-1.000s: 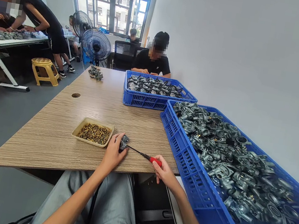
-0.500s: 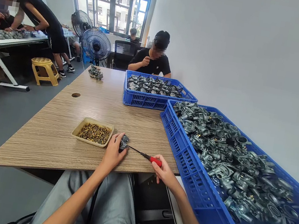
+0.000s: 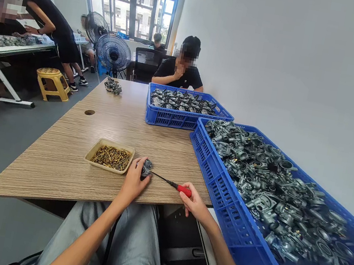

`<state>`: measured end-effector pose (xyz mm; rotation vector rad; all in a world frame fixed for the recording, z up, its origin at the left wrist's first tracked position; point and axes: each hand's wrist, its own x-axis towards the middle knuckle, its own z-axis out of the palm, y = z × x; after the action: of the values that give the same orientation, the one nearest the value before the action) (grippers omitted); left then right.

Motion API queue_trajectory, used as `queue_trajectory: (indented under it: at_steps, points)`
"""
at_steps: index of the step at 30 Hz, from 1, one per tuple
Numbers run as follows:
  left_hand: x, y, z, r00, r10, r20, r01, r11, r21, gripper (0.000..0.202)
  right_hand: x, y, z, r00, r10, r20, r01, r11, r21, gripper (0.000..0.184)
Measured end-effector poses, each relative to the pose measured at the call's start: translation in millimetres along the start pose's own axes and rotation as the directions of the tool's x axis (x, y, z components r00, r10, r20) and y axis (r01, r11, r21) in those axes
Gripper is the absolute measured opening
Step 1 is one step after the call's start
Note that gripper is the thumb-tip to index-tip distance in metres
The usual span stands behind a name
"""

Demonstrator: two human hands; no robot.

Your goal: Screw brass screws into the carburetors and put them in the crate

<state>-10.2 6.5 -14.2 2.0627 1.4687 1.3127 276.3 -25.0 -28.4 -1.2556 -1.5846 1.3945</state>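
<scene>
My left hand [image 3: 135, 179] is wrapped round a grey metal carburetor [image 3: 146, 168] on the tabletop, its fingers covering the near left side. A screwdriver [image 3: 183, 190] with a red handle and a long dark shaft lies between my right thumb and fingers. My right hand [image 3: 194, 203] is closed on that handle near the table's front edge. The shaft points left, and its tip meets the carburetor's right side; the exact contact spot is too small to make out. Just left of my left hand stands a cream plastic tub [image 3: 89, 157] holding many small brass jets [image 3: 111, 157].
A blue crate [image 3: 218, 190] heaped with carburetors stands at my right. Behind it, a second blue crate [image 3: 169, 117] holds more in rows. Another carburetor [image 3: 113, 86] lies at the table's far left. A person [image 3: 181, 71] sits across; others work at a white table [image 3: 6, 50].
My hands, the carburetor and the screwdriver look unmoved. The person across has brought a hand closer to the face. At the left table, people have shifted slightly.
</scene>
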Motion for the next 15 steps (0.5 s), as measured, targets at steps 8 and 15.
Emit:
queue_trajectory:
  at_steps: [8,15]
  points:
    - [-0.2,0.7,0.1,1.000,-0.007,-0.002,0.007,1.000,0.009,0.065,0.7,-3.7,1.9,1.000,0.024,0.004,-0.024,0.999,0.030,0.039]
    - [0.3,1.6,-0.7,1.000,-0.011,0.004,0.011,1.000,0.010,0.065,-0.1,-4.4,1.7,1.000,-0.001,-0.004,0.001,1.000,0.001,0.039]
